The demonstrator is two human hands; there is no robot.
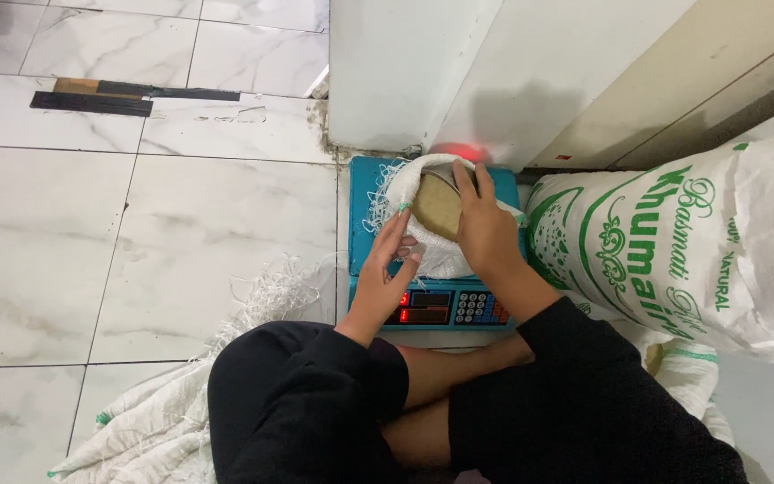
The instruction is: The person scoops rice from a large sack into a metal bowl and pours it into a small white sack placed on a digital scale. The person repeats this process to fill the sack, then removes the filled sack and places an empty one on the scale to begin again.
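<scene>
Head view shows a small white sack (436, 255) sitting on a blue scale (365, 206) on the floor. Her left hand (389, 264) pinches the sack's rim; the right hand (485, 229) lies open across its mouth, over the tan contents (436, 206). A big printed sack (674, 242) leans just right.

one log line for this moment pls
left hand: on small white woven bag | right hand: on bag's open top | bag on blue digital scale | large printed sack right

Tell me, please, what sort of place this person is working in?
Probably a grain shop's back room or store: a blue weighing scale on a marble-tiled floor, a large printed sack beside it, both hands on a small open bag.
</scene>
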